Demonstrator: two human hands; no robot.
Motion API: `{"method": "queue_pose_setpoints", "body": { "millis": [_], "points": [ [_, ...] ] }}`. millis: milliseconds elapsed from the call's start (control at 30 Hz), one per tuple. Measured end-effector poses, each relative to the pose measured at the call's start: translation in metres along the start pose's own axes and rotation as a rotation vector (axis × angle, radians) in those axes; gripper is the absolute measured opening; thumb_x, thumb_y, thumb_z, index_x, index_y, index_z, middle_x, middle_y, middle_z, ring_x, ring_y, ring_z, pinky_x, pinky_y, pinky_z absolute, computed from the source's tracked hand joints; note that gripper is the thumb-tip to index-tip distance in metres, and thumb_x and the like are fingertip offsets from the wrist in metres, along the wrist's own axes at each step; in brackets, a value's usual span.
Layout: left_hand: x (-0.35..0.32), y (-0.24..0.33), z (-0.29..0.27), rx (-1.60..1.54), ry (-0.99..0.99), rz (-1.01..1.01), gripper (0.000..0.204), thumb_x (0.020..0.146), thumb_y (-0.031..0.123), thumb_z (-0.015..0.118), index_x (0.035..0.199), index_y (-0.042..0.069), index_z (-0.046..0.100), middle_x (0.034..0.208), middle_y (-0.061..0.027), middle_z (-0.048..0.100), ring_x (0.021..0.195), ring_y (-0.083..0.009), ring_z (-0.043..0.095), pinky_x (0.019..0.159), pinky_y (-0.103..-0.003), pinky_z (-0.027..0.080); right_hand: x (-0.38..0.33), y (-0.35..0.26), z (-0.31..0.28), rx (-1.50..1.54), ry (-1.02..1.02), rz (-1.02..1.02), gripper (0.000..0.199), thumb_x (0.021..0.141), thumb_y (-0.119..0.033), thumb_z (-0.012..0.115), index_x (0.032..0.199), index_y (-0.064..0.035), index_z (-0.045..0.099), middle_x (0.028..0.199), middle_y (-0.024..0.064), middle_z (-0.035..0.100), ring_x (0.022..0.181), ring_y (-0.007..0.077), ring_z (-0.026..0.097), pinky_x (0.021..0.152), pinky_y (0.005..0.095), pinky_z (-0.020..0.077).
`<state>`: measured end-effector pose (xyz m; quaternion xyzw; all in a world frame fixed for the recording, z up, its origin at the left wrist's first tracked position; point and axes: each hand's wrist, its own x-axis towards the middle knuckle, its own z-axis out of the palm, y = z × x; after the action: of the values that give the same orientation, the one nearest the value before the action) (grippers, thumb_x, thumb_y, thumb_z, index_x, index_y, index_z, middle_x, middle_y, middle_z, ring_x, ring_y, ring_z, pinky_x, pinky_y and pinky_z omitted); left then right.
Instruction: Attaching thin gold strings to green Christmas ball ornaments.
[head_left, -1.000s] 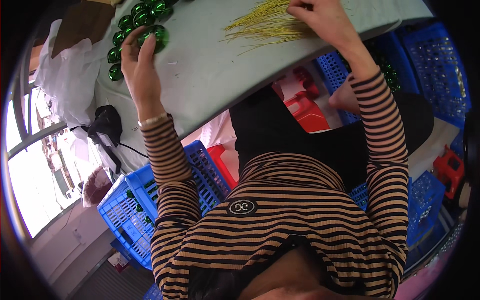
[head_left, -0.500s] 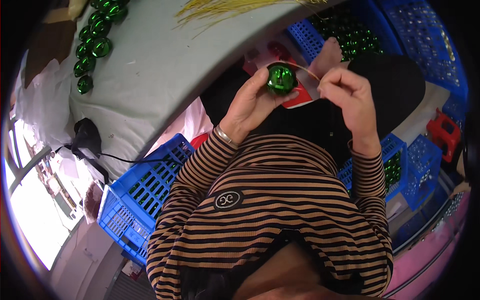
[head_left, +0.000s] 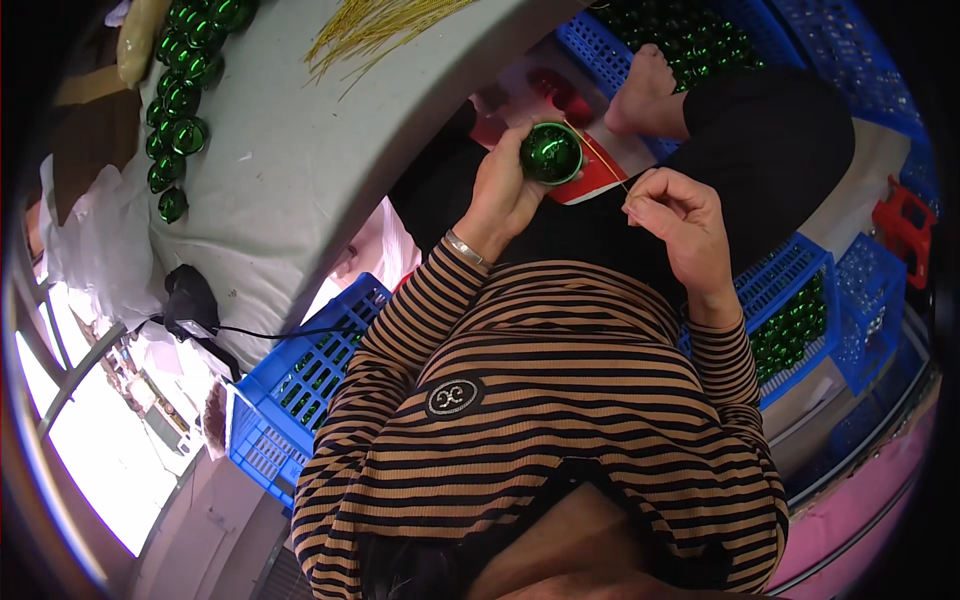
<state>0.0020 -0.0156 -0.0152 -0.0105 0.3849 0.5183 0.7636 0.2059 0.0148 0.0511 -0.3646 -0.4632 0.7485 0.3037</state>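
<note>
A shiny green bauble [head_left: 551, 153] is gripped in the left hand [head_left: 507, 185], held above the lap just off the edge of the bench [head_left: 300, 190]. A thin gold string [head_left: 600, 158] is pinched between thumb and fingers of the right hand [head_left: 675, 215], and it runs up to the top of the bauble. More green baubles [head_left: 180, 90] are clustered on the far left of the bench, and a bundle of gold strings [head_left: 375, 25] is spread near its upper edge. Blue crates [head_left: 290, 390] are seen below, some filled with green baubles.
</note>
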Motion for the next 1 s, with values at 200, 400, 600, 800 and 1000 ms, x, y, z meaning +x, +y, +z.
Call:
{"method": "queue_pose_setpoints", "body": {
  "millis": [200,400,600,800,1000],
  "points": [
    [0.001,-0.003,0.012,-0.09,-0.046,0.071,0.041,0.096,0.036,0.042,0.121,0.004,0.045,0.108,-0.0168,0.057,0.103,-0.0314,0.056,0.09,-0.044,0.047,-0.001,0.006,-0.002,-0.013,0.011,0.025,0.006,0.082,-0.005,0.062,0.079,0.0007,0.063,0.071,0.0005,0.059,0.066,0.0046,0.051,0.062,0.0176,0.0405],
    [-0.001,-0.002,0.013,-0.035,-0.046,0.106,0.044,0.096,0.04,0.04,0.12,0.004,0.046,0.107,-0.0167,0.057,0.103,-0.0312,0.056,0.093,-0.045,0.045,0.0,0.009,-0.002,-0.052,0.011,0.073,0.006,0.081,-0.004,0.059,0.078,0.0012,0.06,0.074,0.0034,0.058,0.067,0.0068,0.052,0.064,0.0188,0.0425],
    [-0.003,0.0,0.008,-0.057,-0.099,0.042,0.046,0.096,0.042,0.037,0.12,0.003,0.046,0.107,-0.0162,0.057,0.103,-0.03,0.056,0.091,-0.044,0.046,0.001,0.009,0.001,-0.057,-0.016,0.09,0.006,0.081,-0.005,0.06,0.079,0.001,0.06,0.074,0.0026,0.059,0.067,0.0059,0.052,0.064,0.0184,0.0424],
    [-0.01,-0.003,0.017,-0.007,-0.123,0.023,0.044,0.097,0.041,0.037,0.119,0.005,0.047,0.111,-0.0151,0.056,0.105,-0.028,0.055,0.091,-0.042,0.047,0.006,0.019,0.008,-0.05,0.039,0.103,0.007,0.083,-0.006,0.061,0.079,-0.0003,0.062,0.069,-0.001,0.058,0.064,0.0031,0.05,0.06,0.017,0.0394],
    [-0.015,-0.011,0.022,0.01,-0.141,0.108,0.034,0.095,0.032,0.047,0.115,0.005,0.05,0.115,-0.012,0.055,0.106,-0.0238,0.055,0.091,-0.039,0.047,0.016,0.029,0.015,-0.002,0.08,0.132,0.008,0.084,-0.008,0.061,0.079,-0.001,0.062,0.067,-0.0008,0.057,0.061,0.0031,0.05,0.057,0.0164,0.0387]
  ]
}}
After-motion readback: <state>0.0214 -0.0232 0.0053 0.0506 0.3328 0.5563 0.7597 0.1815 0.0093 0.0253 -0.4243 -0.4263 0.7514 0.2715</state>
